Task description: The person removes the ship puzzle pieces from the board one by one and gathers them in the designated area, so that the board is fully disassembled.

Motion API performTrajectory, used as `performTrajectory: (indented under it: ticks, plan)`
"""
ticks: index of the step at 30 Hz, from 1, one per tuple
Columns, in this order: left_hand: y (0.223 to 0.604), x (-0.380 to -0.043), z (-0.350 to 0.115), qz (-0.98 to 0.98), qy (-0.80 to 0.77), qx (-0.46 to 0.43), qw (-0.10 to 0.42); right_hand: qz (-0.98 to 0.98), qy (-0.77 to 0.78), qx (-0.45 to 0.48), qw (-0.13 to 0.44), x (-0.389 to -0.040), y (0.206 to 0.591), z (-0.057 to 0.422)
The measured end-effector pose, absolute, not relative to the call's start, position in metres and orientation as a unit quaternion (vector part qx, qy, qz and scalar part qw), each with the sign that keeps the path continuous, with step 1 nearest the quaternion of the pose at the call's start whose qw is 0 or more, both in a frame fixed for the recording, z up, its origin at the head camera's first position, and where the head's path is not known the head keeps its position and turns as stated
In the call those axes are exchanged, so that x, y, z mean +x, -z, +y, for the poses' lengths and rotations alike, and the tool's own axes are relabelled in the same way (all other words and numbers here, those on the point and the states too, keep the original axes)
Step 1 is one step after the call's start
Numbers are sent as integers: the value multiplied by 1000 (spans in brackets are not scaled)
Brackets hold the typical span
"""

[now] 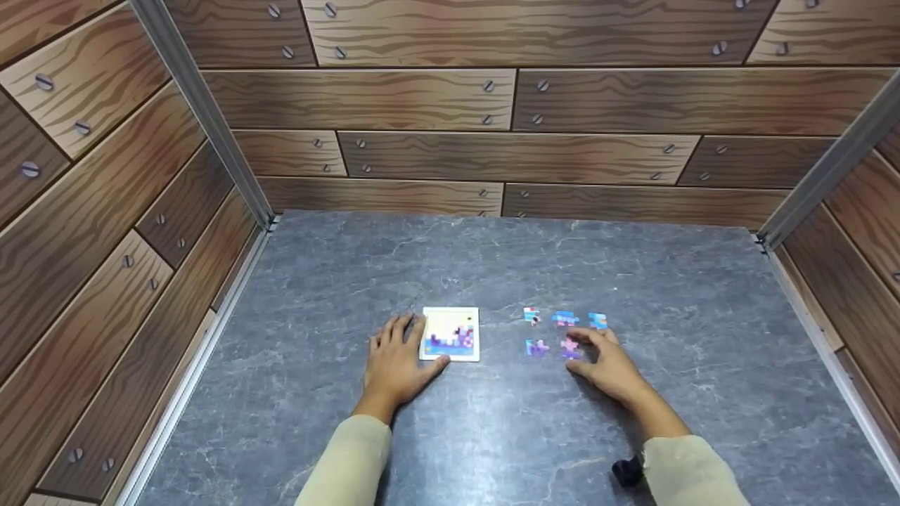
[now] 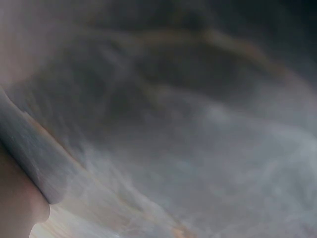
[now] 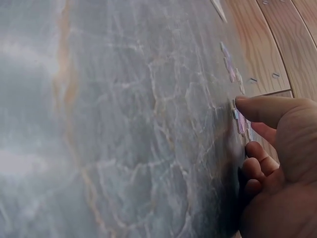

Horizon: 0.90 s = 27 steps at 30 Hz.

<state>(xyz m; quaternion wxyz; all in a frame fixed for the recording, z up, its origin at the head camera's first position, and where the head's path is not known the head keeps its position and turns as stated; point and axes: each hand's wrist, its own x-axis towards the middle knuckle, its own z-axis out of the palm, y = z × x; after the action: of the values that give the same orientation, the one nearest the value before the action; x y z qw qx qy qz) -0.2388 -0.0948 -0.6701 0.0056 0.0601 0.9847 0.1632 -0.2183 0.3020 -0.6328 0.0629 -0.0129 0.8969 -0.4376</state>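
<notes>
A square puzzle board (image 1: 451, 311) with a white rim lies flat, its picture partly filled with purple and blue. My left hand (image 1: 397, 362) lies at the board's left side, fingers extended along the left edge and thumb at the bottom edge. To the right, my right hand (image 1: 608, 365) pinches a pink and purple jigsaw piece (image 1: 570, 348) between thumb and fingertips, low over the table. The right wrist view shows that piece (image 3: 240, 122) edge-on beside the thumb. The left wrist view is mostly blurred table surface.
Other jigsaw pieces lie around the right hand: a purple one (image 1: 537, 347), a white and red one (image 1: 531, 315), and blue ones (image 1: 565, 318) behind. A black object (image 1: 627, 472) sits by the right sleeve. Wood-patterned walls (image 1: 422, 154) enclose the grey marbled table (image 1: 316, 281).
</notes>
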Motion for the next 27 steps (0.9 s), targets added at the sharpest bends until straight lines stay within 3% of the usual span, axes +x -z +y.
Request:
performTrajectory:
  ticks: [11,17,27]
  plan:
    - [671,-241,-94,986,-159,58,3,900,435,13,27,-227,611,289]
    - [669,-240,-94,986,-158,56,5,880,474,-19,-8,-238,600,251]
    - [669,-240,-94,985,-160,60,-5,865,497,-65,12,-244,607,187]
